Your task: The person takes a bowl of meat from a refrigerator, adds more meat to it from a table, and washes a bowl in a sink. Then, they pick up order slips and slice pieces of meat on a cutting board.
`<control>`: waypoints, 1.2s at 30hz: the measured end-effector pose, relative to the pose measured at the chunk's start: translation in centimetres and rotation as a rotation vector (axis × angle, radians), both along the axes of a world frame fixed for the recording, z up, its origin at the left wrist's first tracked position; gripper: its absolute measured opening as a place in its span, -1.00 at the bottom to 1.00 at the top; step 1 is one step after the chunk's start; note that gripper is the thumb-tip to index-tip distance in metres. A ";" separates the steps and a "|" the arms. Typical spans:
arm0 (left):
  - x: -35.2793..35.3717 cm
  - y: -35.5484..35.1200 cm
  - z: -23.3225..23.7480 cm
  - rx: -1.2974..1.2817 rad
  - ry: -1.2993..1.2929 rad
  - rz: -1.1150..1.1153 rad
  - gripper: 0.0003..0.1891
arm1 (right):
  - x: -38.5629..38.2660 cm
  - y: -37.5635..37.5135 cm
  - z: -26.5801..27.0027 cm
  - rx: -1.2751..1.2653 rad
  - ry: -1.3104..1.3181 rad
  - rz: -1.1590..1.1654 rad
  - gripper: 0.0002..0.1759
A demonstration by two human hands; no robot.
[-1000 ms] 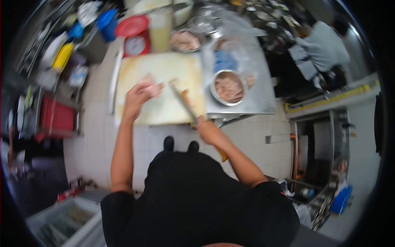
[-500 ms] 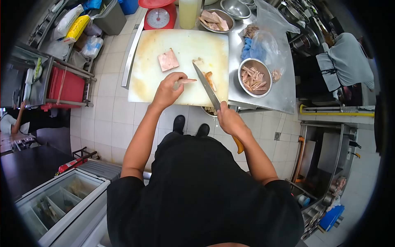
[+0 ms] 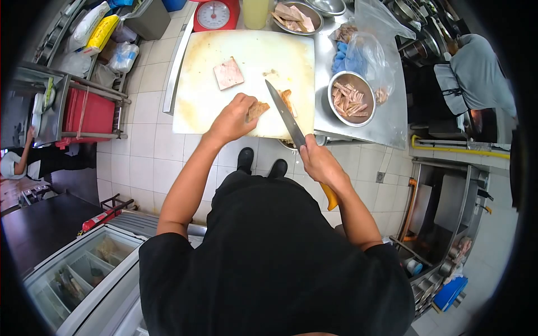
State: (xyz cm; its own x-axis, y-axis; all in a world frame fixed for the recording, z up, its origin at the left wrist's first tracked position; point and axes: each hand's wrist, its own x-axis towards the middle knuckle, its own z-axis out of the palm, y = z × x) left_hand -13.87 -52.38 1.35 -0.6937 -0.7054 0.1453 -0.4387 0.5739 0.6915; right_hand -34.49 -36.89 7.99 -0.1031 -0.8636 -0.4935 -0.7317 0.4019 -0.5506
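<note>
In the left hand's (image 3: 231,120) pinch, over the near part of the cutting board (image 3: 196,112), a browned piece of meat (image 3: 258,110) shows its broad face.

Between thumb and fingers, the piece has just been turned: its rough, tan-brown face now shows instead of the thin pink edge, and it sits apart from the blade, so no cut is under way. The right hand (image 3: 322,162) is closed round the knife (image 3: 284,112), its blade slanting forward and leftward; whether it touches the board, I cannot tell. Beyond the left hand lies a squarish slab (image 3: 228,74), pale pink and flat. Forward of the right hand, browned scraps (image 3: 287,103) lie beside the blade; farther right, a metal bowl (image 3: 368,92) of pinkish strips (image 3: 348,101) stands on the steel surface (image 3: 386,129).
</note>
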 end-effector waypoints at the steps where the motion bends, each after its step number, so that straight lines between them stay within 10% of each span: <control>1: -0.4 0.2 -0.1 0.017 -0.036 0.072 -0.54 | 0.0 0.0 0.0 0.004 0.004 0.004 -0.76; 8: -1.4 0.0 -0.3 0.293 0.219 0.143 -0.79 | 0.0 0.1 -0.2 0.006 0.000 0.011 -0.76; 10: -1.3 -0.4 -0.8 -0.139 0.239 0.014 -0.86 | 0.0 0.1 -0.1 0.001 0.005 0.015 -0.76; 17: -2.1 0.9 -1.4 0.219 0.153 0.039 -0.85 | 0.7 -0.1 0.1 -0.025 0.069 0.067 -0.79; 36: -1.9 0.1 -0.1 -0.152 0.059 -0.268 -0.68 | 0.0 0.9 1.0 -0.003 0.158 0.082 -0.78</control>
